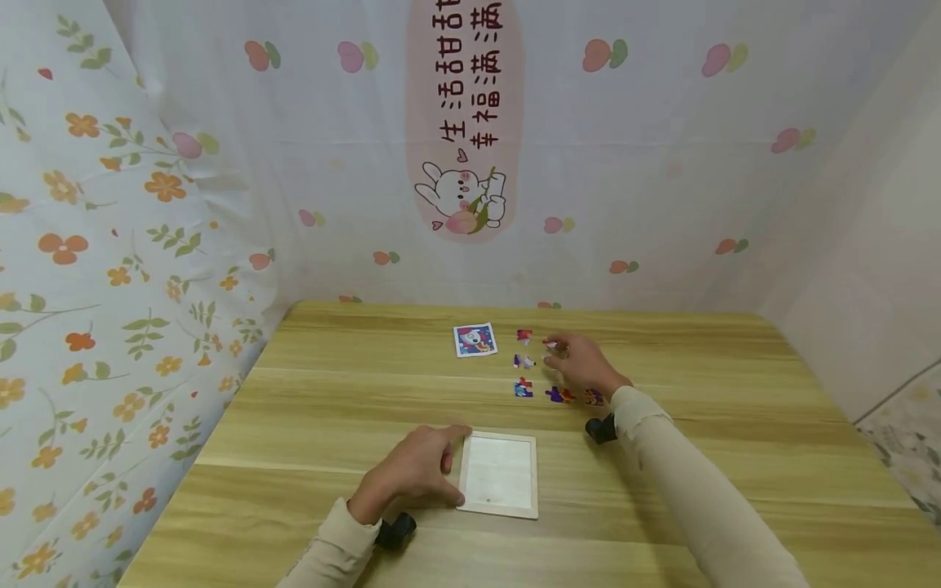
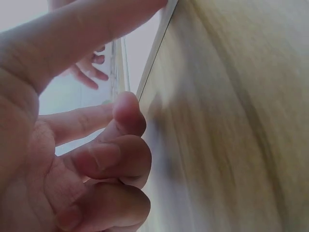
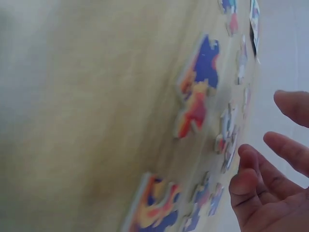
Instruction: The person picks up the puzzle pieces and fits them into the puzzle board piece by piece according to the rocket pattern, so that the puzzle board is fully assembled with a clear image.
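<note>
My left hand (image 1: 415, 465) holds the square wooden puzzle tray (image 1: 534, 482) by its left side, thumb at the near corner and index finger at the far one. In the left wrist view the other fingers (image 2: 116, 159) curl beside the tray's edge. Over the loose puzzle pieces, my right hand (image 1: 581, 362) hovers with fingers spread and parted, nothing between them. A red and white piece (image 1: 550, 344) lies right by its fingertips. Other pieces nearby include a purple and orange one (image 1: 560, 395) and a blue and red one (image 1: 523, 388).
A square picture card (image 1: 474, 340) with a white cartoon figure lies left of the pieces. The wood-grain table (image 1: 331, 392) meets a patterned cloth (image 1: 331, 163) at its back edge. Black wrist-worn devices (image 1: 601, 429) sit under both wrists.
</note>
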`<state>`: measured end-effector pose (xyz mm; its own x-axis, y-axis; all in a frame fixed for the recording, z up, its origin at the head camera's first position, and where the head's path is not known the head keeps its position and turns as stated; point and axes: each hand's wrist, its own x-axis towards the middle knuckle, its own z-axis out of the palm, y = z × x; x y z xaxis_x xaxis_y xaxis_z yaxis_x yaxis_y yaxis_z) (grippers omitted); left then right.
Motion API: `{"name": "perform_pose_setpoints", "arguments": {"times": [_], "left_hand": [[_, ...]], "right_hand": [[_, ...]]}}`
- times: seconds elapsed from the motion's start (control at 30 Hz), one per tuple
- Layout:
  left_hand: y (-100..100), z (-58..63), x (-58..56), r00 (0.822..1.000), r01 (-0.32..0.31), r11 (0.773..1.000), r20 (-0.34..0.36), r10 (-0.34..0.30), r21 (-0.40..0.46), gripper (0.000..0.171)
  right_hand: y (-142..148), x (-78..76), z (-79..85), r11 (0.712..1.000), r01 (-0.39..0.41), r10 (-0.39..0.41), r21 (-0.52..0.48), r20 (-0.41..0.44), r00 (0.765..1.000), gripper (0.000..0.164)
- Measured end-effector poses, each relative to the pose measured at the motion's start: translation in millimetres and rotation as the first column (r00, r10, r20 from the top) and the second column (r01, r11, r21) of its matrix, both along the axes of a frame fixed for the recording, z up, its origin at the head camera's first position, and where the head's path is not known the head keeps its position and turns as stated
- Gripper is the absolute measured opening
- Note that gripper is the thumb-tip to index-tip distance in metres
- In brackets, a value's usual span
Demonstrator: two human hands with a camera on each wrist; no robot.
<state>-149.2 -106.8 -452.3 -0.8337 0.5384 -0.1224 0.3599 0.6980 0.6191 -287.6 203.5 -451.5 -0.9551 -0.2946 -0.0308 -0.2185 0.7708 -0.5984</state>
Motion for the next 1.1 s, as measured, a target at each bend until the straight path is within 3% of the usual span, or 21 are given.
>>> {"name": "perform_pose_setpoints", "arguments": {"times": [0.37, 0.63, 1.1], "left_hand": [[6.2, 3.5, 1.7, 1.000, -0.008, 0.997, -0.013, 0.007, -0.080, 0.088], [8.5, 7.4, 0.5, 0.999, 0.004, 0.990, -0.043, -0.011, -0.139, 0.069], [11.1, 10.4, -2.5, 0.998, 0.044, 0.978, -0.037, -0.053, -0.205, 0.052]], "right_hand": [[-15.3, -21.1, 7.0, 1.000, 0.025, -0.024, 0.002, -0.018, 1.000, 0.043], [-28.9, -39.4, 6.0, 1.000, 0.019, -0.019, 0.005, -0.008, 1.000, 0.040], [-42.5, -54.3, 4.0, 0.979, 0.039, -0.024, 0.202, -0.077, 0.997, 0.032]]}}
